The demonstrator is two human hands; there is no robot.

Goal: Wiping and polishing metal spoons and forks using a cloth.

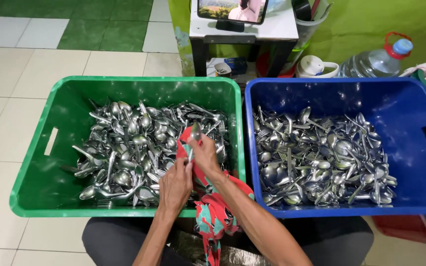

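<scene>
Seen from above, a person's two hands meet over the near right corner of a green crate [35, 189]: the right hand [204, 153] grasps a spoon [195, 132] wrapped in a red and teal cloth [213, 207], while the left hand [175, 184] is closed on the cloth below it. Both the green crate and the blue crate [420, 207] beside it hold large heaps of spoons and forks, so judging by these piles, much cutlery seems left to wipe.

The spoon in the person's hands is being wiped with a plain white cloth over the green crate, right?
Not quite. The head view shows the cloth is red and teal patterned, not plain white. The spoon is indeed held by both hands, left hand and right hand, over the green crate.
</scene>
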